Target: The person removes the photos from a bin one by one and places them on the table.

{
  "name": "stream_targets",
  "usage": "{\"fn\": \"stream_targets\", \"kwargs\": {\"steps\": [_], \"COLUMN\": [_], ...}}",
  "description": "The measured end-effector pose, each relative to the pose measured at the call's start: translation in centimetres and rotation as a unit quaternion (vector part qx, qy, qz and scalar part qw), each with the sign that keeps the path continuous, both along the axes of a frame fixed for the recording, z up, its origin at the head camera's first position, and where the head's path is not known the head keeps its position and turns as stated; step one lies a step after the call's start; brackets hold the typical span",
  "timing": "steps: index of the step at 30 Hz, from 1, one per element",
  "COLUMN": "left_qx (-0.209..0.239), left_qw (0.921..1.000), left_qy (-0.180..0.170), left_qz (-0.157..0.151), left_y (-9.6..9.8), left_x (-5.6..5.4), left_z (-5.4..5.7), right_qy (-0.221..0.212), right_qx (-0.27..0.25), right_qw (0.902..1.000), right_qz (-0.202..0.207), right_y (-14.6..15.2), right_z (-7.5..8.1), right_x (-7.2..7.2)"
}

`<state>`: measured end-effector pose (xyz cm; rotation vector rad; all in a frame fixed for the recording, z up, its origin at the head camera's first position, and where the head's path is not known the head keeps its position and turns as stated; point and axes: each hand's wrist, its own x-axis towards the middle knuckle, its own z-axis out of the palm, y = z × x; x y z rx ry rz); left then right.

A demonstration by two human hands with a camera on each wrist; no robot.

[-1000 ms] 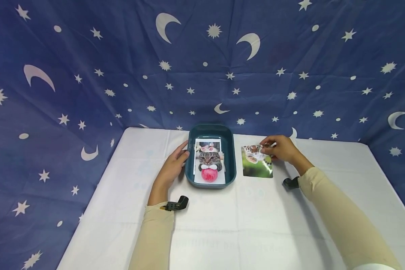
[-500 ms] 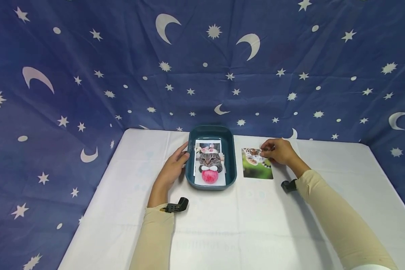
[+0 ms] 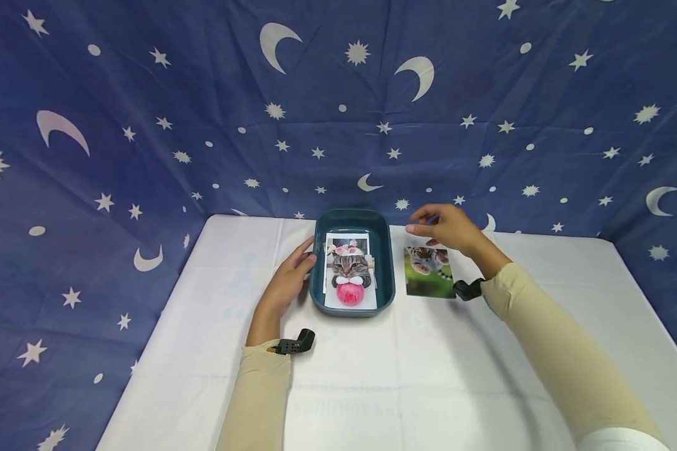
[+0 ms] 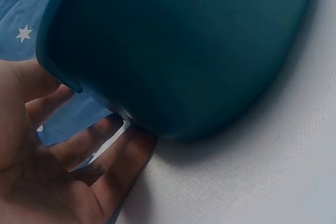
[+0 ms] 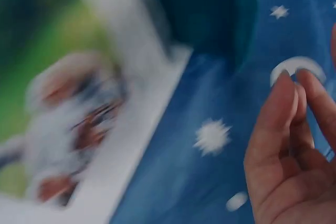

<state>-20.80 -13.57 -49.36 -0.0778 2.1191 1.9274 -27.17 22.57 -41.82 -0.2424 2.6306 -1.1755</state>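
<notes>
A dark teal tray (image 3: 388, 263) stands upright on the table, with several photos in it. The top photo (image 3: 338, 297) shows a tabby cat over a pink ball. My left hand (image 3: 288, 279) holds the tray's left side. In the left wrist view its thumb is at the rim and its fingertips touch the outer wall (image 4: 199, 66). To the right of the tray a tiger photo (image 3: 425, 282) lies flat on the table. My right hand (image 3: 451, 228) hovers past its top edge, holding nothing. In the right wrist view its thumb and fingertips (image 5: 283, 93) sit close together.
A white cloth covers the table (image 3: 344, 382). Right behind the tray rises a dark blue curtain (image 3: 338, 150) with white moons and stars, which also runs along the left and right sides. Both wrists carry small black cameras, the left camera (image 3: 300, 342) being near the tray's front.
My right hand has let go of the tiger photo's upper right corner and moved up and left. The photo stays on the table. My left hand and the tray have not visibly moved.
</notes>
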Motion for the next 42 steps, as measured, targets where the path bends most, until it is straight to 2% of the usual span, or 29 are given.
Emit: {"fn": "stream_targets", "kwargs": {"steps": [2, 4, 7, 11, 17, 20, 24, 27, 35, 42], "left_qx": [0.000, 0.006, 0.008, 0.007, 0.017, 0.014, 0.007, 0.009, -0.002, 0.020], "left_qw": [1.0000, 1.0000, 0.9999, 0.9999, 0.9997, 0.9998, 0.9999, 0.9999, 1.0000, 0.9997], "left_qy": [0.002, 0.007, 0.011, 0.008, 0.009, 0.008, 0.005, 0.006, 0.002, 0.002], "left_qz": [-0.001, -0.003, -0.004, -0.004, -0.015, -0.013, -0.007, -0.005, -0.001, -0.011], "left_y": [-0.1, -0.1, -0.2, -0.1, 0.0, -0.1, -0.1, -0.1, -0.3, -0.3], "left_x": [0.0, 0.0, 0.0, 0.0, -0.1, -0.2, -0.1, -0.2, -0.1, -0.2], "left_z": [0.0, 0.1, 0.0, -0.1, -0.4, -0.4, -0.2, -0.1, 0.0, 0.1], "right_qy": [-0.017, -0.023, -0.029, -0.037, -0.066, -0.076, -0.087, -0.085, -0.089, -0.073], "right_qx": [-0.029, -0.037, -0.039, -0.015, 0.026, 0.073, 0.159, 0.201, 0.206, 0.200], "right_qw": [0.9989, 0.9968, 0.9923, 0.9893, 0.9874, 0.9847, 0.9716, 0.9626, 0.9568, 0.9564], "right_qz": [0.033, 0.067, 0.114, 0.140, 0.141, 0.139, 0.151, 0.160, 0.185, 0.200], "right_y": [-2.3, -4.5, -7.7, -11.0, -14.2, -14.9, -15.3, -15.3, -15.2, -15.0], "right_z": [1.6, 2.7, 3.6, 3.2, 1.2, 0.4, -0.5, -1.0, -1.6, -1.6], "right_x": [-0.6, -1.1, -1.8, -2.5, -3.4, -3.5, -3.5, -3.5, -3.2, -2.9]}}
